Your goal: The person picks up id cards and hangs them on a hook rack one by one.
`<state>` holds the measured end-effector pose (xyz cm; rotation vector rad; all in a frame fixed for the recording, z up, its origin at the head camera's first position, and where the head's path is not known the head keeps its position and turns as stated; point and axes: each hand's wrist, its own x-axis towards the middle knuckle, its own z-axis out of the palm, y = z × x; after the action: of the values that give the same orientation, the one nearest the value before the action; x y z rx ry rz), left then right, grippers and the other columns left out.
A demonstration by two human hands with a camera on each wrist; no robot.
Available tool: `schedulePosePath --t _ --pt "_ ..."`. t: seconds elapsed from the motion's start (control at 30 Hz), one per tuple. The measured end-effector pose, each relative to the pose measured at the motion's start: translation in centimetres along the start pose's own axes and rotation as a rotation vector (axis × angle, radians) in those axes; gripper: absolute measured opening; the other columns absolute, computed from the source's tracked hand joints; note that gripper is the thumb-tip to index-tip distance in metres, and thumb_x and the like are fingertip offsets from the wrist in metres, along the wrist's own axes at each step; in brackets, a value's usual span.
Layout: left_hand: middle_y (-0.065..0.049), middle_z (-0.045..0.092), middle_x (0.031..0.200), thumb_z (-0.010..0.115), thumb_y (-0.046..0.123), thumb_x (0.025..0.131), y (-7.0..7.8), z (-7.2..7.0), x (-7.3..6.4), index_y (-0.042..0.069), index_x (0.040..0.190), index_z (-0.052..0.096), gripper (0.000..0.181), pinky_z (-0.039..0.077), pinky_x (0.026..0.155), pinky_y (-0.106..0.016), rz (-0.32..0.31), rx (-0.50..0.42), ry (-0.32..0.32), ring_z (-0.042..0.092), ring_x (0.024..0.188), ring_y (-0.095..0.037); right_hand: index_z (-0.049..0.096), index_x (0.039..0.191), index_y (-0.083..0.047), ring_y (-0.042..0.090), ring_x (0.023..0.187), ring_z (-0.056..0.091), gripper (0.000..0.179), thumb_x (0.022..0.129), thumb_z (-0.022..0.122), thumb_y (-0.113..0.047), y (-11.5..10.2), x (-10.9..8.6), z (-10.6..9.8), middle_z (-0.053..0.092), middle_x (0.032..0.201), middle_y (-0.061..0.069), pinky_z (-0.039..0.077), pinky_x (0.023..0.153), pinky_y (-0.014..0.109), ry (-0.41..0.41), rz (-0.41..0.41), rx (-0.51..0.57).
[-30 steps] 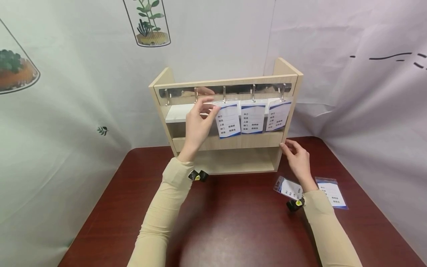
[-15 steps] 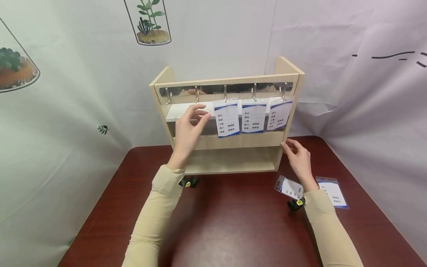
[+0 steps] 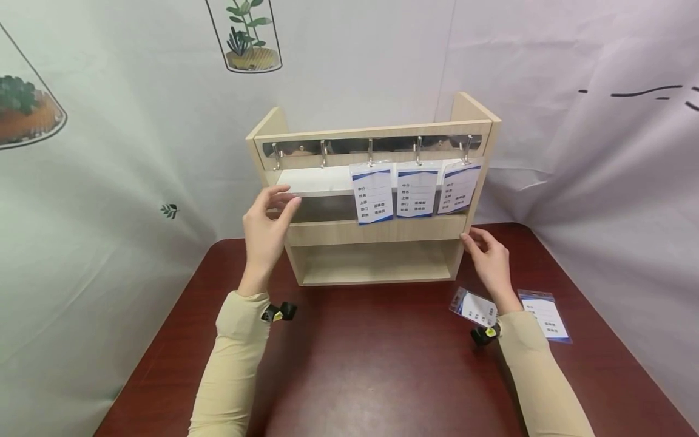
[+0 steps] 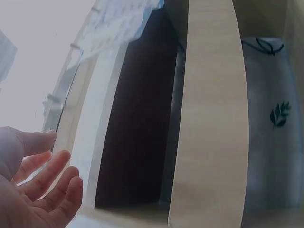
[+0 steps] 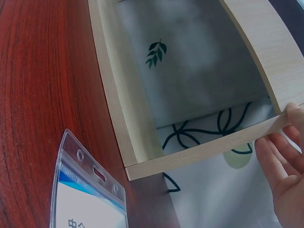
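hanging on the rack [image 3: 377, 233], three white badges [image 3: 417, 197] show blue trim; left hand [image 3: 264, 230] gapes, right hand [image 3: 490, 261] pinches the right edge.

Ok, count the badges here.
5: left badge, middle badge and right badge hanging on the rack; sideways badge and rightmost badge lying on the table. Others may be hidden.
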<state>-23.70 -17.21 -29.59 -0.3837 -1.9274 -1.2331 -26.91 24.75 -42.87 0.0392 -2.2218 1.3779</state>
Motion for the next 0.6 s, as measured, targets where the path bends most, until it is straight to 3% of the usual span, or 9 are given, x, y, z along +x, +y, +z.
schedulePosePath --t 0.17,0.37,0.5,0.6 --pt "-0.014 0.074 0.103 0.077 0.013 0.091 -0.6 -1.6 -0.3 0.0 0.117 0.07 0.03 0.049 0.072 -0.017 -0.04 0.013 0.065 0.062 0.086 -0.01 0.066 0.127 -0.001 -0.016 0.075 0.058 0.048 0.099 0.064 -0.039 0.1 0.0 0.0 0.073 0.108 0.02 0.046 0.073 0.008 0.004 0.001 -0.009" --pt "-0.024 0.071 0.105 0.073 0.001 0.092 1.0 -2.8 -1.1 -0.008 0.116 0.066 0.027 0.051 0.078 -0.018 -0.083 0.025 0.087 0.065 0.09 -0.018 0.065 0.128 0.0 -0.017 0.075 0.058 0.047 0.1 0.064 -0.038 0.1 0.0 0.0 0.072 0.109 0.022 0.047 0.073 0.007 -0.003 0.006 0.0" --pt "-0.025 0.07 0.11 0.072 0.002 0.092 1.3 -3.2 -1.4 -0.009 0.118 0.065 0.03 0.054 0.084 -0.024 -0.123 0.034 0.082 0.067 0.096 -0.025 0.065 0.128 0.0 -0.017 0.075 0.058 0.047 0.099 0.065 -0.037 0.1 0.0 0.0 0.072 0.11 0.021 0.047 0.072 0.006 0.0 0.009 0.005" --pt "-0.026 0.068 0.114 0.072 0.002 0.092 0.3 -3.2 -1.8 -0.01 0.12 0.063 0.032 0.055 0.09 -0.035 -0.147 0.016 0.077 0.067 0.102 -0.033 0.065 0.127 0.0 -0.017 0.075 0.059 0.046 0.099 0.065 -0.036 0.1 0.1 0.1 0.072 0.109 0.021 0.047 0.072 0.006 0.001 0.005 0.011"
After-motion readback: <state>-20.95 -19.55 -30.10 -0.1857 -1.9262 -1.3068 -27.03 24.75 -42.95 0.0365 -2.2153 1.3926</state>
